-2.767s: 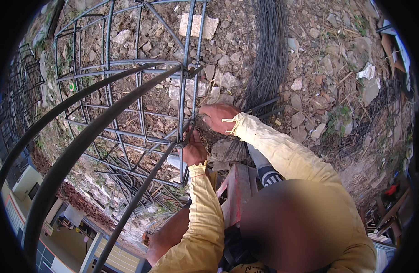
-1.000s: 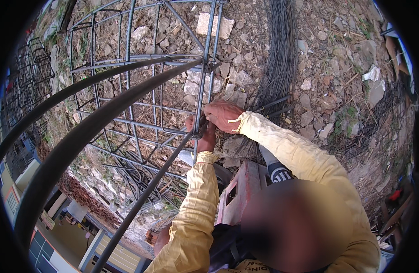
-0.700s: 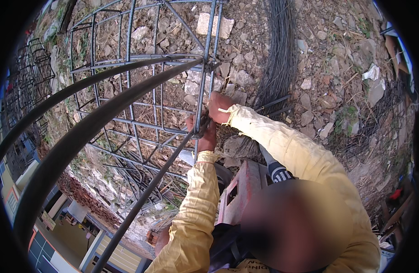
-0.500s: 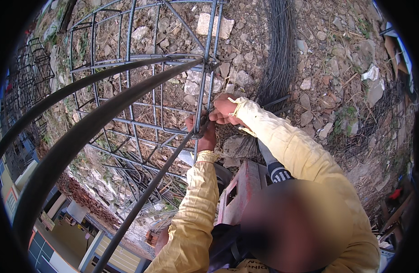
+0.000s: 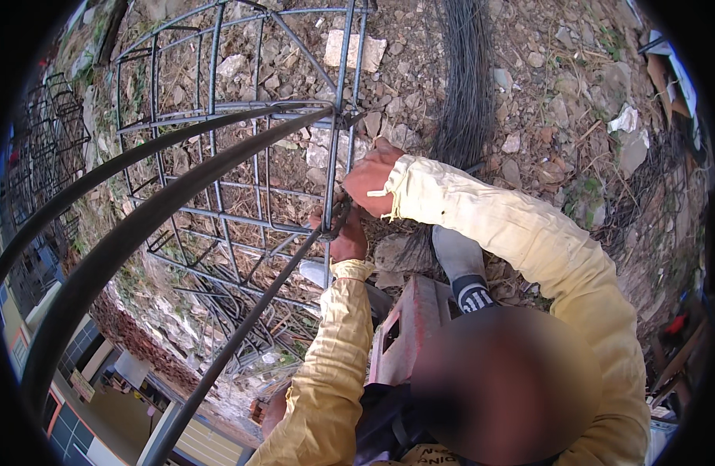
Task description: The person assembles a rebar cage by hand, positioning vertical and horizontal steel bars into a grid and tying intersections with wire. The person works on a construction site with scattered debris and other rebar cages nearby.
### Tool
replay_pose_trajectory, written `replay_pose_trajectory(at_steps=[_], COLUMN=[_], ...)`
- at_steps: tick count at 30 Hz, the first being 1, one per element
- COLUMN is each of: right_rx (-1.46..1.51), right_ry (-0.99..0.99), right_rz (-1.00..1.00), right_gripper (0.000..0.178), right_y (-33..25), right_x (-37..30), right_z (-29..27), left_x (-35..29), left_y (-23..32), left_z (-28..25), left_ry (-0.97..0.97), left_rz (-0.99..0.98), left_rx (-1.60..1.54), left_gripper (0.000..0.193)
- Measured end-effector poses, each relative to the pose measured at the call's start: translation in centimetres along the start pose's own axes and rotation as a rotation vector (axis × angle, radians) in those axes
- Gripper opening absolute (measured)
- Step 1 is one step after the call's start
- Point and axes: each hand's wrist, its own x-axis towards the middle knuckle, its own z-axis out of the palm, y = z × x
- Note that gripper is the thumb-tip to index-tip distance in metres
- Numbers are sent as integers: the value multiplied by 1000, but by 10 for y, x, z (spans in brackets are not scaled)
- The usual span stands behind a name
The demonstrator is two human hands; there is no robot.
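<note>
A cage of steel rebar [image 5: 216, 124] stands in front of me, its bars crossing and tied at the joints. My left hand [image 5: 348, 241] is wrapped round a joint on the cage's near right side, where a long slanting bar [image 5: 252, 320] meets an upright pair. My right hand [image 5: 373, 179] is closed right beside the same bars, just above the left. Its back faces up and hides its fingertips, so whatever they grip cannot be made out. Both forearms wear yellow sleeves.
Two thick dark bars [image 5: 151, 211] rise close on the left. Behind my right hand lies a bundle of thin dark wire [image 5: 464, 85] on rubble. A pale block [image 5: 356, 51] lies beyond the cage. Below my hands is a worn reddish-grey stool-like frame [image 5: 410, 330].
My right hand has turned over and drawn in against the bars, its elbow swinging outward. My left hand stays at the joint. The whole view has shifted slightly.
</note>
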Motion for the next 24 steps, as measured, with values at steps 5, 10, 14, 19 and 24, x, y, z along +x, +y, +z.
replay_pose_trajectory(at_steps=[5,10,14,19,24], right_rx=[24,81,201,127,481], right_ry=[-62,157,128,689,171], right_rz=[50,93,345,114,41], right_gripper=[11,12,15,20,26], right_y=[23,41,59,-2,-28], right_x=[-12,-85,-130,-150,-170], right_z=[11,-25,-50,-67,-17], left_x=[-1,2,-2,-5,-5], left_y=[-1,6,24,32,11], left_z=[6,-3,-18,-30,-38], left_ry=[31,-6,-18,-39,-72], left_rz=[34,24,266,299,341], left_rx=[-52,-143,112,113,200], left_gripper=[36,35,29,20,25])
